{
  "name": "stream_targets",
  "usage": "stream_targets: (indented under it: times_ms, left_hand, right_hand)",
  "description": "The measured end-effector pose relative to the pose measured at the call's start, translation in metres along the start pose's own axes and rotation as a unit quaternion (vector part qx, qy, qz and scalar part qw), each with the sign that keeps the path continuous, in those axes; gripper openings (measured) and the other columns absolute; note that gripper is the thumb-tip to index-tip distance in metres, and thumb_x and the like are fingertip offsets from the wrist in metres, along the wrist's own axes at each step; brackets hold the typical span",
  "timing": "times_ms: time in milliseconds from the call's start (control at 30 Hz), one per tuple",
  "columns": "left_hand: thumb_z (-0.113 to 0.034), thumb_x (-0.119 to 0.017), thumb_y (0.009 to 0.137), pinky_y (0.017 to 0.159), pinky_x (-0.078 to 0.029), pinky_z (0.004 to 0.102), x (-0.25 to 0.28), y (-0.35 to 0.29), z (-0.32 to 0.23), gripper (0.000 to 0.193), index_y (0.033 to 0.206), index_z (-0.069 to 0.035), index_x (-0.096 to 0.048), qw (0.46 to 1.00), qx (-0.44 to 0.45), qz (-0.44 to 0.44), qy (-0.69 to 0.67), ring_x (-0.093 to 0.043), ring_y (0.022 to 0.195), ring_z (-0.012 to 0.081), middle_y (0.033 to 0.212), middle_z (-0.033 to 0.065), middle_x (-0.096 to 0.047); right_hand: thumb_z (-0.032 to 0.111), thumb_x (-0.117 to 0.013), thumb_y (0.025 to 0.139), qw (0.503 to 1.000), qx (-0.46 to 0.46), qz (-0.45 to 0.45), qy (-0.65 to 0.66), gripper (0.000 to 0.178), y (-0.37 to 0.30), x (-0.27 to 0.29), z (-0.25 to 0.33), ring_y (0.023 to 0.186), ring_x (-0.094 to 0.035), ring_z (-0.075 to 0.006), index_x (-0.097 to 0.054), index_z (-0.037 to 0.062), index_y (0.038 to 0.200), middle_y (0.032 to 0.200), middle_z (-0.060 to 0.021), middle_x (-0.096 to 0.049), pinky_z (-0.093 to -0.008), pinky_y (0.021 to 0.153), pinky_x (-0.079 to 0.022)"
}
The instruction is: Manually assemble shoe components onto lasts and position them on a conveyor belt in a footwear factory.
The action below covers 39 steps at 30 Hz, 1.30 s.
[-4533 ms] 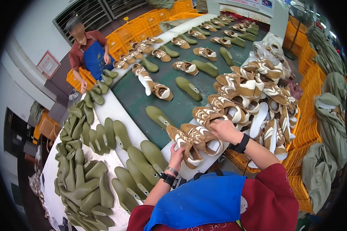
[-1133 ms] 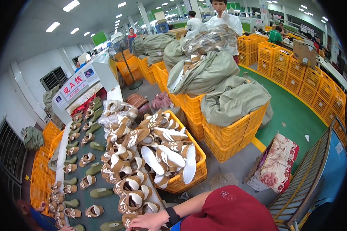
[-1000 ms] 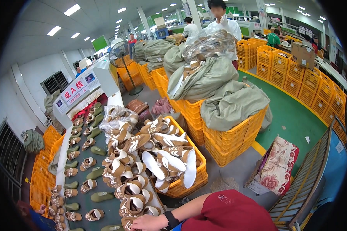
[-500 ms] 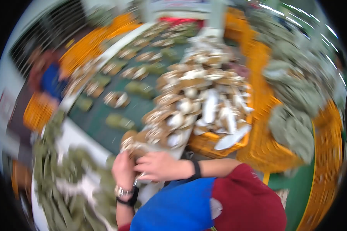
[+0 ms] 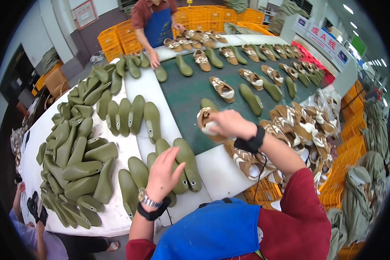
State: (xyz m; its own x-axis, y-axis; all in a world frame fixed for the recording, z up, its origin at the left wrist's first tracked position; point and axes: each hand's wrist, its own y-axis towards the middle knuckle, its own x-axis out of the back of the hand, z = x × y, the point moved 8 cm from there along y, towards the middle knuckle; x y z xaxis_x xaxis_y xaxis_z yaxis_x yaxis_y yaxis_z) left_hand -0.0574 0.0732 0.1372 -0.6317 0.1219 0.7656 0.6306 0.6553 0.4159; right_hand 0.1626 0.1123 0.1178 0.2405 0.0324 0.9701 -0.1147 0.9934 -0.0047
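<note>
Now we hold our left hand (image 5: 164,173) spread flat, grasping nothing, over the olive shoe lasts (image 5: 184,162) on the white counter (image 5: 221,173). Our right hand (image 5: 229,125) clasps a brown-and-white shoe (image 5: 207,124) at the green belt's (image 5: 186,93) near edge. Heaped shoes (image 5: 303,125) crowd right of the belt.

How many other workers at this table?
2: a person in a blue apron at the far end, a second person at the near-left corner. Others may be hidden.
</note>
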Motion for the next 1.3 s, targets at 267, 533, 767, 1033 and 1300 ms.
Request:
stream_targets:
  times_ms: [267, 533, 767, 1033, 1300]
  left_hand:
    - [-0.011, -0.065, 0.064, 0.074, -0.053, 0.0387, 0.113, -0.004, -0.038, 0.043, 0.105, 0.001, -0.062, 0.942, -0.089, -0.1, -0.309, -0.065, 0.081, 0.0322, 0.091, 0.016, -0.067]
    - [-0.033, -0.064, 0.086, 0.075, -0.052, 0.0388, 0.133, 0.033, -0.089, 0.076, 0.144, -0.04, -0.017, 0.817, -0.242, 0.047, -0.52, -0.067, 0.079, 0.0278, 0.092, 0.0131, -0.068]
    - [-0.026, -0.07, 0.082, 0.073, -0.052, 0.0378, 0.122, 0.051, -0.082, 0.073, 0.141, -0.039, -0.029, 0.776, -0.178, 0.01, -0.605, -0.065, 0.075, 0.027, 0.089, 0.0143, -0.067]
    - [-0.024, -0.064, 0.087, 0.069, -0.051, 0.0358, 0.135, 0.009, -0.097, 0.051, 0.132, -0.038, -0.045, 0.728, -0.216, 0.047, -0.649, -0.062, 0.07, 0.0256, 0.085, 0.0153, -0.065]
    - [-0.027, -0.064, 0.086, 0.072, -0.051, 0.0371, 0.182, -0.081, -0.143, 0.051, 0.134, -0.027, -0.046, 0.804, -0.32, -0.024, -0.502, -0.061, 0.077, 0.0294, 0.091, 0.018, -0.063]
  right_hand:
    - [0.025, -0.066, 0.074, 0.992, -0.111, 0.019, 0.051, 0.035, 0.189, -0.096, -0.108, 0.094, -0.063, -0.0305, -0.064, 0.0077, 0.104, 0.098, -0.0157, -0.066, -0.0397, 0.083, -0.049]
    - [0.013, -0.061, 0.08, 0.981, -0.152, -0.105, 0.053, 0.022, 0.237, -0.182, -0.129, 0.092, -0.061, -0.036, -0.058, 0.0054, 0.1, 0.101, -0.0184, -0.061, -0.0435, 0.081, -0.049]
    - [-0.004, -0.058, 0.072, 0.964, -0.183, -0.146, 0.13, 0.054, 0.241, -0.204, -0.187, 0.11, -0.051, -0.0383, -0.05, 0.0112, 0.123, 0.132, -0.0222, -0.036, -0.0427, 0.091, -0.044]
    - [0.018, -0.06, 0.079, 0.988, 0.042, 0.033, 0.144, 0.038, 0.227, -0.192, -0.026, 0.105, -0.056, -0.036, -0.058, 0.0103, 0.116, 0.109, -0.0213, -0.06, -0.042, 0.091, -0.045]
    - [0.028, -0.059, 0.082, 0.958, 0.213, 0.174, 0.078, 0.035, 0.131, -0.186, 0.129, 0.097, -0.06, -0.0347, -0.061, 0.0089, 0.111, 0.103, -0.0175, -0.064, -0.0422, 0.086, -0.046]
